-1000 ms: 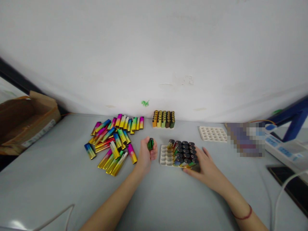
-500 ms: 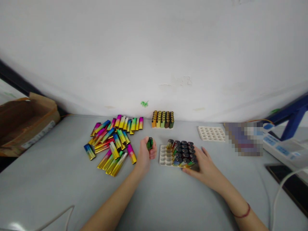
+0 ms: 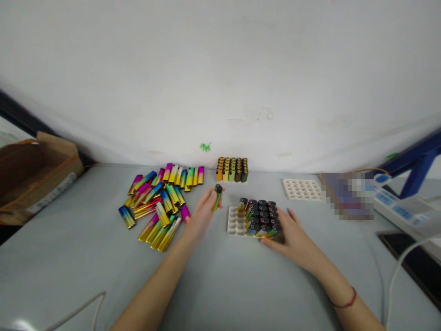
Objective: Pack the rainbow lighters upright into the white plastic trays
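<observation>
My left hand [image 3: 201, 215] pinches a green-and-yellow lighter [image 3: 217, 196] upright by its body, just left of a white plastic tray [image 3: 234, 223]. The tray's right part is filled with several standing lighters [image 3: 263, 217] with black tops; its left holes are bare. My right hand [image 3: 292, 234] rests against the tray's near right corner, fingers curled on its edge. A heap of rainbow-coloured lighters [image 3: 160, 202] lies on the grey table left of my left hand.
A filled block of yellow and green lighters [image 3: 233, 169] stands by the white wall. An empty white tray [image 3: 302, 189] lies to the right. A cardboard box [image 3: 32, 177] is at far left; a power strip [image 3: 406, 207], cables and a dark device are at right.
My left hand has opened from a fist grip to a fingertip pinch and lifted the lighter up and slightly right, toward the tray. My right hand has stayed on the tray.
</observation>
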Available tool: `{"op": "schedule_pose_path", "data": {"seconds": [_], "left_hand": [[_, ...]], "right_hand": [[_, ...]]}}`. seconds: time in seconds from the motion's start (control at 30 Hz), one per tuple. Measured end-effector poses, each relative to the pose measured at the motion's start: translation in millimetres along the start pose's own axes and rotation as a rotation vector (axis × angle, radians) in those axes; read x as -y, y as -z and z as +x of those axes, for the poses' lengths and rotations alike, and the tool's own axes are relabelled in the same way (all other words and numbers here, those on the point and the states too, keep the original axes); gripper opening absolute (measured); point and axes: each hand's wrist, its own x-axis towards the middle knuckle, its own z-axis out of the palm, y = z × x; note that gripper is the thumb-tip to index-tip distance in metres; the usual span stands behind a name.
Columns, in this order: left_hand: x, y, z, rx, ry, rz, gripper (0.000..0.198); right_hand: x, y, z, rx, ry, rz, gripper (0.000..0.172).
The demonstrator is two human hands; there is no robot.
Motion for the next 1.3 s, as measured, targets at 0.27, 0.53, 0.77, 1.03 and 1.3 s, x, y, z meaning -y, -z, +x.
{"op": "schedule_pose_path", "data": {"seconds": [0.27, 0.53, 0.77, 1.03, 1.3], "left_hand": [[-2, 19.1, 6, 0.121, -0.067, 0.322, 0.033], [3, 13.5, 0, 0.342, -0.092, 0.463, 0.024], [-1, 8.5, 0, 0.373, -0.256, 0.609, 0.016], [4, 4.0, -3, 0.35, -0.34, 0.734, 0.02], [21, -1.0, -7, 0.283, -0.44, 0.861, 0.02]], "right_hand": [[2, 1, 1, -0.008, 0.001, -0.002, 0.079], [3, 3, 2, 0.012, -0.013, -0.002, 0.076], [5, 3, 2, 0.03, -0.019, -0.004, 0.076], [4, 3, 3, 0.033, -0.023, -0.004, 0.076], [2, 0, 1, 0.011, -0.007, 0.0, 0.077]]}}
